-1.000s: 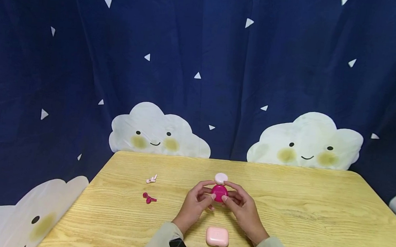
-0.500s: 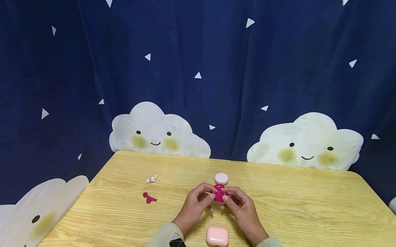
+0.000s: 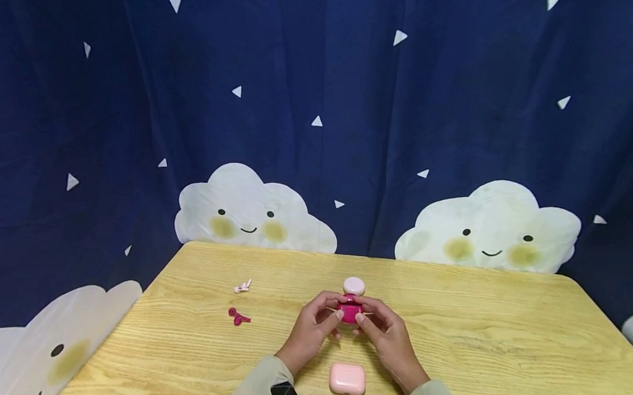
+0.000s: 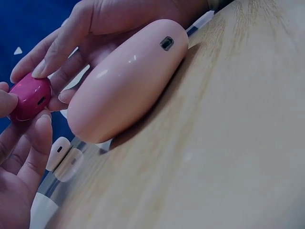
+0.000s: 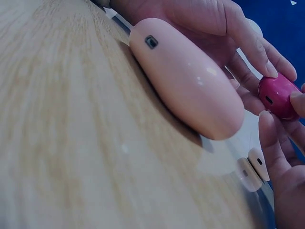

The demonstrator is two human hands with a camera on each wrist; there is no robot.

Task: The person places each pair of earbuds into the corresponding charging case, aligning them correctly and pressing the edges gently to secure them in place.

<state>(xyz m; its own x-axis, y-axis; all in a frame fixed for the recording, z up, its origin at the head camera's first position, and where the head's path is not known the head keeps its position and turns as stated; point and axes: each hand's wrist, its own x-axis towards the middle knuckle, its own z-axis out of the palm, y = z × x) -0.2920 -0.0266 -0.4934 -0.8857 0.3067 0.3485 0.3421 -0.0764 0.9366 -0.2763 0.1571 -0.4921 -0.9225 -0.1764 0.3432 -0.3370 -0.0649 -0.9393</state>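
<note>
Both hands hold a small magenta earbud case (image 3: 349, 315) over the middle of the table, its lid raised with a dark gap below it. My left hand (image 3: 309, 333) grips its left side, thumb on the front and fingers at the lid. On the right side my right hand (image 3: 391, 339) pinches it the same way. The wrist views show the case's charging port facing me. Just behind it lies a pale pink round case (image 3: 354, 285). A larger pink earbud case (image 3: 347, 379) sits between my forearms, closed.
On the left of the wooden table (image 3: 506, 352) lie a pair of pale pink earbuds (image 3: 242, 287) and, nearer me, a pair of magenta earbuds (image 3: 239, 317). A dark blue curtain (image 3: 328, 67) with cloud faces hangs behind the table's far edge.
The fingers of both hands have moved in over the top of the magenta case, and its lid has come up from closed. The other things have stayed in place.
</note>
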